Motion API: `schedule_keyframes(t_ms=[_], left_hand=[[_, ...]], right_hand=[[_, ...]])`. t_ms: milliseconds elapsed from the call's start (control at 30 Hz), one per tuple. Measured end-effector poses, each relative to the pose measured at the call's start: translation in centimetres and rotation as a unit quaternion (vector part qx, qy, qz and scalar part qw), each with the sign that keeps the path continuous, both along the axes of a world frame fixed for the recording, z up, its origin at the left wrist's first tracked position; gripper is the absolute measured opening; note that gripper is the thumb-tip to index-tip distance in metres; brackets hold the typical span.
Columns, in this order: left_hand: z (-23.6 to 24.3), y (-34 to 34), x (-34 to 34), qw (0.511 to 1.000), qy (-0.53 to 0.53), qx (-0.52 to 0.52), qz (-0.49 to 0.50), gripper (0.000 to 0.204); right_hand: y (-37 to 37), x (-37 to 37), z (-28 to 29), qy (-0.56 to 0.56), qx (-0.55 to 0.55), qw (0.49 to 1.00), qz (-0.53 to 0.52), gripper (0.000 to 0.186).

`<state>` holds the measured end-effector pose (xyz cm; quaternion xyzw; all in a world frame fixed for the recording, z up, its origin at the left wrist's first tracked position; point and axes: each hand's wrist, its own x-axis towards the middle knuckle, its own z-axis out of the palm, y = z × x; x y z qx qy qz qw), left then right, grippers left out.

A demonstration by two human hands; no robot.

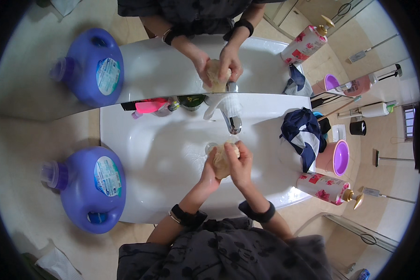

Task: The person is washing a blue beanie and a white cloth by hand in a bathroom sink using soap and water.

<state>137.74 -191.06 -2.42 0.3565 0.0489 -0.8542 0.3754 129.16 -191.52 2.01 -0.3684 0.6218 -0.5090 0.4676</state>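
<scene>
Over the white sink (149,186), both my hands are wrapped round a crumpled cream-coloured wad (222,164) that looks like wet cloth. From the left, my left hand (210,173) cups it, fingers closed along its side. My right hand (240,167) presses on the wad from the right, with thumb and fingers bent over its top. Just beyond the hands stands the chrome tap (233,123), its spout over the sink. A white cloth (229,105) lies draped over the tap's base. Parts of the wad are hidden by my fingers.
On the left stands a large purple detergent bottle (91,186). A navy-and-white cloth (301,133) lies on the sink's right side, near a floral pump bottle (324,189). Pink and purple buckets (330,157) stand beyond. A mirror behind the tap repeats the scene; small bottles (161,108) line its foot.
</scene>
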Motion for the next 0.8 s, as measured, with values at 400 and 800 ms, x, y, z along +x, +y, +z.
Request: schedule_keyframes(t_ms=[400,800], left_hand=[[-1.0,0.9,-0.3,0.954,-0.296,0.013,-0.043,0.029],[-3.3,-1.1,2.7,0.996,0.010,0.021,-0.086,0.037]], right_hand=[[0.0,1.9,-5.3,0.134,0.096,0.986,0.024,0.040],[-0.1,0.2,3.4,-0.438,0.214,0.873,0.012,0.029]])
